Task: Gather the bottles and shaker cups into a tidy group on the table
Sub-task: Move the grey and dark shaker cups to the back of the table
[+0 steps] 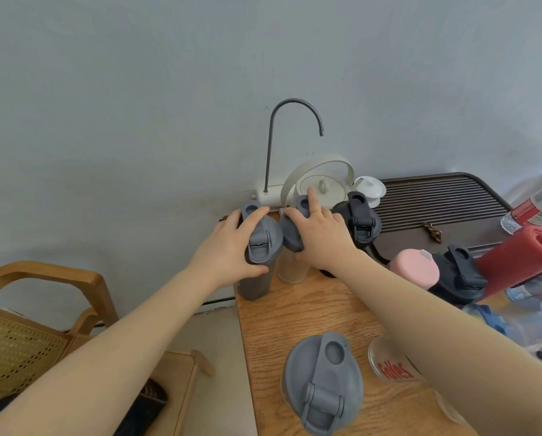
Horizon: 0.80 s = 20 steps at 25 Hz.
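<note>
Head view showed a light oak wooden worktop (294,313) against a grey wall, with a dark brown slatted tea tray (436,199) at its far right. A white kettle with a hoop handle (321,184) stood at the back. On the far left corner stood a smoky dark shaker cup with a grey flip lid (258,247); the left hand (228,247) was wrapped around its lid, thumb on the near side. Touching it on the right was a clear shaker cup with a grey lid (291,256), and the right hand (320,234), wearing a thin gold ring, lay closed over its top. Just beside that stood a black shaker cup with a black lid (362,221). Nearest the camera stood a grey-lidded clear shaker cup (321,382). Farther right were a pink-lidded bottle (416,269) and another black-lidded cup (458,275). A clear glass (389,366) beside the right forearm carried red lettering, partly covered, that seemed to read "folles".
</note>
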Motion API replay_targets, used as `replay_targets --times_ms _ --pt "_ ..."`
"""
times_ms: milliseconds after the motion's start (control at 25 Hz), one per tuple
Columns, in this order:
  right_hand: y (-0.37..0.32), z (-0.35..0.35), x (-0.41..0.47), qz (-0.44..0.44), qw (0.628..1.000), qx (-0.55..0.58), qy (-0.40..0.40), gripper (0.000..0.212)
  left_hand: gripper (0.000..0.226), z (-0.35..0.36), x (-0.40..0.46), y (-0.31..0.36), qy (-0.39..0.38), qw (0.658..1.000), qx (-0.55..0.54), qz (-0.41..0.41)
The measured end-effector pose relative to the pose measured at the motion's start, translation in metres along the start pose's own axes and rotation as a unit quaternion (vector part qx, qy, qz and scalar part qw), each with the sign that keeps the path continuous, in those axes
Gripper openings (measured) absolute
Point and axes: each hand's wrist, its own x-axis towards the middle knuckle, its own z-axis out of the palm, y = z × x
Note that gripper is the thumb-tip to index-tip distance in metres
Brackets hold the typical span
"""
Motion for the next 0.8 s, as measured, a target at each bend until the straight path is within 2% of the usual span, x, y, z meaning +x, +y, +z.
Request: replay_targets --times_ms 200,440,680,800 --pt "0.006 0.003 -0.001 0.000 0.999 -0.038 0.013 0.068 0.096 0.015 0.008 0.008 0.066 0.997 -0.020 -0.031" --pt "0.011 0.003 0.004 0.016 0.999 -0.048 0.012 0.068 0.093 0.021 0.026 0.006 0.100 0.993 -0.055 -0.040" --pt "0.016 -0.002 -0.005 0.004 1.000 -0.023 -0.009 0.076 0.093 0.022 0.028 0.003 0.095 0.992 -0.076 -0.035" --pt "0.015 -0.003 -0.014 -0.034 0.998 -0.055 -0.015 0.080 0.093 0.019 0.015 0.003 0.086 0.993 -0.078 -0.017"
